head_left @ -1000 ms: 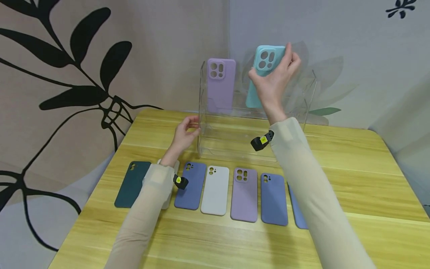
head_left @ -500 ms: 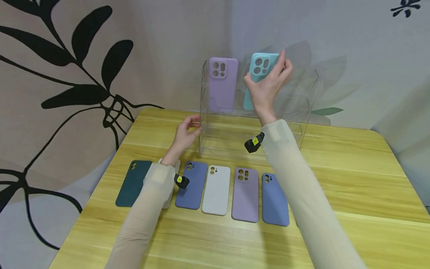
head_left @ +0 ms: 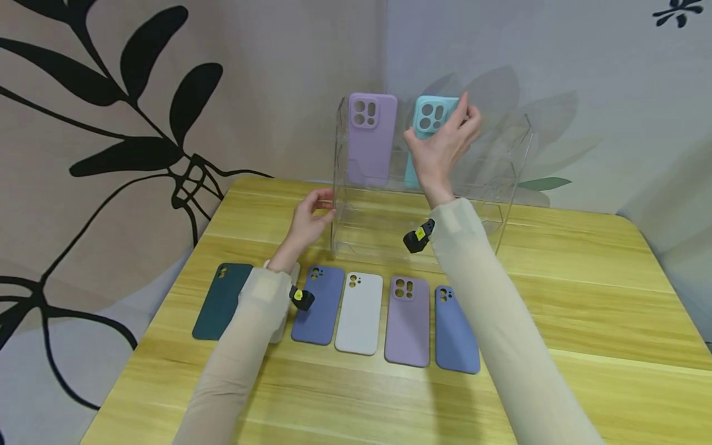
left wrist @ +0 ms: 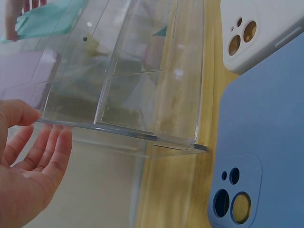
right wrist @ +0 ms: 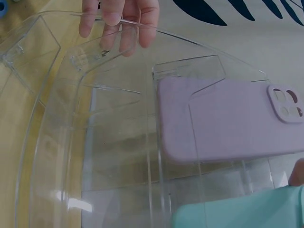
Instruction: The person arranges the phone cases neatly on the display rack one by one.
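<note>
My right hand [head_left: 443,151] holds a turquoise phone case [head_left: 424,117] by its two long edges, thumb on the left and fingers on the right. The case stands nearly upright at the back upper tier of a clear acrylic display stand [head_left: 400,225], its lower end by the tier's front lip. Left of it on the same tier, a lilac phone case [head_left: 371,148] leans back; the two are apart. My left hand [left wrist: 33,161] pinches the stand's left side panel, thumb inside and fingers outside. The palm hides part of the turquoise case.
In front of the stand lies a row of phone cases: dark green [head_left: 222,300], white [head_left: 358,315], purple [head_left: 407,321] and several others, including a blue one [head_left: 456,334] partly under the right sleeve. Behind the stand rises a wall [head_left: 300,74] with a leaf pattern.
My right hand has moved down and slightly left with the turquoise case, lowering it onto the upper tier beside the lilac one. The left hand stays on the stand's side.
</note>
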Motion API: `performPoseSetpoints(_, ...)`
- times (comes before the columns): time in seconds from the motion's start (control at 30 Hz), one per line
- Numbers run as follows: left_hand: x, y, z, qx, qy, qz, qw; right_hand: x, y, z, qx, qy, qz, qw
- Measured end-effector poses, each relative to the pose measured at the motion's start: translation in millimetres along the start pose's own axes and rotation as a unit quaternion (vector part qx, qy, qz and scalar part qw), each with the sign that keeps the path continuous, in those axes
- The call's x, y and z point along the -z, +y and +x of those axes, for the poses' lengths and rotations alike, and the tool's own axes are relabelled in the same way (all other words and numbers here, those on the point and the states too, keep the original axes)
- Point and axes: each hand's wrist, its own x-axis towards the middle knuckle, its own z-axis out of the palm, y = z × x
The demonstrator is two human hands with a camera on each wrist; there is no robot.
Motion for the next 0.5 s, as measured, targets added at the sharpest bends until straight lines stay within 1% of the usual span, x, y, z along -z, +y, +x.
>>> performPoseSetpoints(0.03, -0.1, -4.9, 1.8, -0.002, 0.001, 0.0, 1.0, -0.4, 0.2, -0.3, 0.0, 0.0, -0.006, 1.0)
performPoseSetpoints(0.13, 0.0, -6.0, 2.7, -0.003, 0.001, -0.009, 1.0, -1.8, 0.6, -1.1, 0.002, 0.005, -0.02, 0.9998)
performPoseSetpoints(0.17, -0.1, -5.2, 2.2, -0.007, 0.001, -0.009, 0.9999, -2.3, 0.6, -1.5, 0.002, 0.008, -0.024, 0.9997)
performPoseSetpoints(0.27, -0.2, 9.3, -2.7, -0.006, -0.002, -0.007, 1.0, -3.2, 0.5, -2.5, 0.005, 0.014, -0.032, 0.9994)
performPoseSetpoints(0.37, -0.1, 11.3, -3.8, -0.005, -0.002, -0.002, 1.0, -3.5, 0.5, -3.4, 0.008, 0.016, -0.035, 0.9992)
performPoseSetpoints(0.5, 0.6, 10.3, -3.8, 0.002, -0.003, -0.004, 1.0, -3.8, 1.5, -4.7, 0.011, 0.014, -0.031, 0.9994)
